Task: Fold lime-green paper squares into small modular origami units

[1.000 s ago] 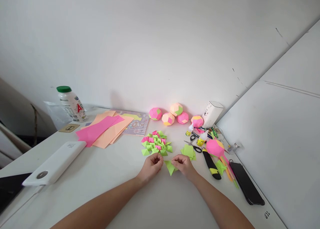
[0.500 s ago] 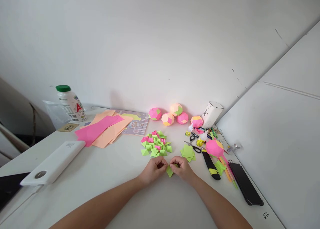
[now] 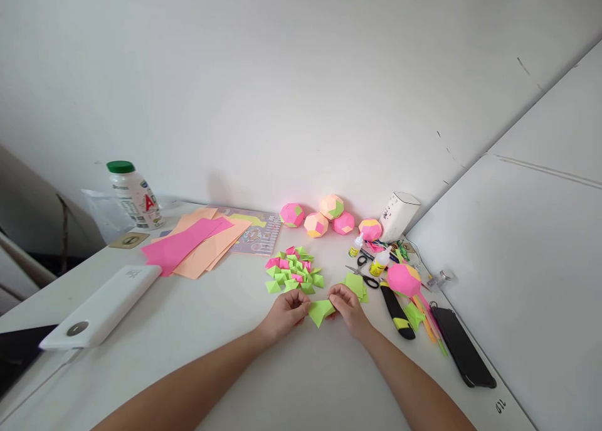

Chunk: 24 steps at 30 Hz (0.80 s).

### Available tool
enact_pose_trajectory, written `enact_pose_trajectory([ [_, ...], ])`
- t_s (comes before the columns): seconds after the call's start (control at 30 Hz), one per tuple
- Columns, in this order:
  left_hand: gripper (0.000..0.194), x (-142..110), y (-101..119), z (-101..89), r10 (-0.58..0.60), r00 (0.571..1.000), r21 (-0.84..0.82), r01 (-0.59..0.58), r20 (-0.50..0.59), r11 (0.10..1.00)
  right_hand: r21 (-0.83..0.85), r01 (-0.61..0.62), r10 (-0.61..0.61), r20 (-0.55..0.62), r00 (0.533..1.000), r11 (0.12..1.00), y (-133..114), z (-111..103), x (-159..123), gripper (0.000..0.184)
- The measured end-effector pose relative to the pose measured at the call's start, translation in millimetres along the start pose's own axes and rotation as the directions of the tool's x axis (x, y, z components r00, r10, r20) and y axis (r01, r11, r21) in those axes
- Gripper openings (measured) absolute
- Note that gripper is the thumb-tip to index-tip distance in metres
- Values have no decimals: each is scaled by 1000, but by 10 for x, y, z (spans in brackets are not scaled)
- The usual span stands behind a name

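Observation:
Between my hands is a green piece of paper (image 3: 320,312), creased and coming to a point at the bottom. My left hand (image 3: 285,315) pinches its left corner between thumb and finger. On the other side, my right hand (image 3: 348,308) grips the right corner, its fingers covering part of the sheet. Just beyond my left hand lies a pile of small folded paper pieces (image 3: 294,271), green and pink. A stack of green paper squares (image 3: 355,285) sits right behind my right hand.
Scissors (image 3: 362,274), glue bottles (image 3: 379,263), a utility knife (image 3: 397,312) and a phone (image 3: 463,346) lie to the right. Faceted paper balls (image 3: 316,224) stand along the wall. At left are pink and orange sheets (image 3: 183,246), a white power bank (image 3: 101,308) and a bottle (image 3: 135,196).
My hands came together over the green paper, then moved apart again. My left hand, free of it a second ago, now holds its left corner, and more of the paper shows.

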State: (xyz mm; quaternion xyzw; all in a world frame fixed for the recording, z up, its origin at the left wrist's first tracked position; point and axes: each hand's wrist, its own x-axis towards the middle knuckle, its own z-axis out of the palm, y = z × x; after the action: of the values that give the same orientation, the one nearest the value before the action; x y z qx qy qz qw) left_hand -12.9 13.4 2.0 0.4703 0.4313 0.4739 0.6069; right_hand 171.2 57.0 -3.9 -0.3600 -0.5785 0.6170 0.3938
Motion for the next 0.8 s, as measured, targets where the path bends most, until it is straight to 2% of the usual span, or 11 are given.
enact_pose_trajectory([
  [0.17, 32, 0, 2, 26, -1, 1000, -23, 1, 5, 1000, -114, -9, 14, 42, 999, 993, 44, 10, -7, 23],
  [0.37, 37, 11, 5, 38, 7, 999, -61, -10, -47, 998, -121, 49, -47, 17, 999, 991, 82, 0, 7, 24],
  [0.63, 40, 19, -27, 31, 31, 1000, -127, -30, 2, 991, -75, 25, -26, -10, 1000, 997, 63, -16, 23, 20],
  [0.8, 38, 22, -47, 34, 107, 994, -117, -110, -32, 987, -10, -16, 16, 55, 998, 1000, 91, -8, 34, 40],
])
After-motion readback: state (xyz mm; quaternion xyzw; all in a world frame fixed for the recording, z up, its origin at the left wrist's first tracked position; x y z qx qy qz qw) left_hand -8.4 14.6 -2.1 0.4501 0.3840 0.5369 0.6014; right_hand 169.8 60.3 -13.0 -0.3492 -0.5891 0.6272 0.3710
